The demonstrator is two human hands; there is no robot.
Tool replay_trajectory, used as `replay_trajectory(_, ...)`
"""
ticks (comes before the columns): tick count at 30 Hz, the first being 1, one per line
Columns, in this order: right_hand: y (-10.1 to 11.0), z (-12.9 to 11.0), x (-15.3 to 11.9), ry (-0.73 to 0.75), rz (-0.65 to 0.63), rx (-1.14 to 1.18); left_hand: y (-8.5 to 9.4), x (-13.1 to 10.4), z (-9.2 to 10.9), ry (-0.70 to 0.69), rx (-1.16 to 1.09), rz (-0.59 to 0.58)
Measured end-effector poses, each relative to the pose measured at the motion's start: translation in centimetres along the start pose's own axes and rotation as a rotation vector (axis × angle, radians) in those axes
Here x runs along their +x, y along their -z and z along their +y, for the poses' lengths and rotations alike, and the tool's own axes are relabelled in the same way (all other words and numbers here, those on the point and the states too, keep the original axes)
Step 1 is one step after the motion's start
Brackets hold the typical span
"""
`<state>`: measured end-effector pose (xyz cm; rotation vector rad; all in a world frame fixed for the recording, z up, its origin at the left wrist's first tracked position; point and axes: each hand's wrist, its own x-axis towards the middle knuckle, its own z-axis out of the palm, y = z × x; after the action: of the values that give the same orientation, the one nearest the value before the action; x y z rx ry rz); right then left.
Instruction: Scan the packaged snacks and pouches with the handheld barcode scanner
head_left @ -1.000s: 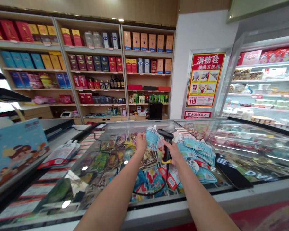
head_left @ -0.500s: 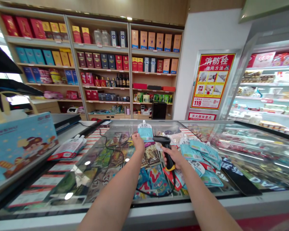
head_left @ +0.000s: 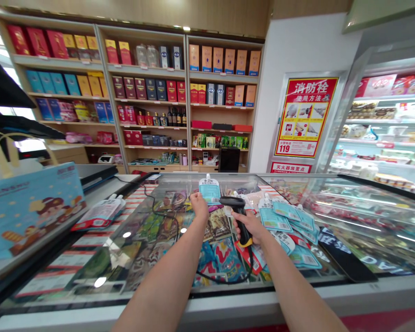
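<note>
My left hand [head_left: 198, 203] is closed on the edge of a blue and white spouted drink pouch [head_left: 210, 190], held upright above the glass with its printed side towards me. In my right hand [head_left: 248, 225] is a black and yellow barcode scanner [head_left: 240, 216], gripped round its handle, its head pointing left towards the pouch. A black cable hangs from the handle and loops over the glass. To the right of the scanner lies a loose pile of similar blue pouches [head_left: 299, 226], some showing red. Two or more pouches [head_left: 102, 211] lie stacked further left.
Below my arms is a glass-topped freezer [head_left: 117, 295] with packaged goods inside. A blue paper bag [head_left: 34, 207] stands at left. A dark flat board [head_left: 346, 253] lies right of the pile. Shelves of boxes [head_left: 148, 87] line the back, with a lit cooler [head_left: 387, 124] at right.
Both hands keep almost the same position, with the pouch and the scanner still held. The whole view has shifted very slightly to the right.
</note>
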<state>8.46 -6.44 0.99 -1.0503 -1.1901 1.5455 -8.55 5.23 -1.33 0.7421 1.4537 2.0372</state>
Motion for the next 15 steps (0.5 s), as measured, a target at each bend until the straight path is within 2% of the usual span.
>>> replay_trajectory(4,-0.1,0.3,0.4,0.007,-0.047,0.023,0.4,0.6,-0.3,-0.022,0.047,-0.011)
replay_trajectory(7,-1.4,0.1,0.7,0.009,-0.058,0.026,2.1,1.9,0.4,-0.06,0.111,-0.041)
replay_trajectory(10,-3.7,-0.3,1.1,-0.002,-0.115,0.021,5.6,4.0,1.9,-0.111,0.212,-0.044)
replay_trajectory(15,-9.1,-0.4,2.3,-0.039,-0.199,0.03,14.0,8.3,4.5,-0.203,0.433,0.029)
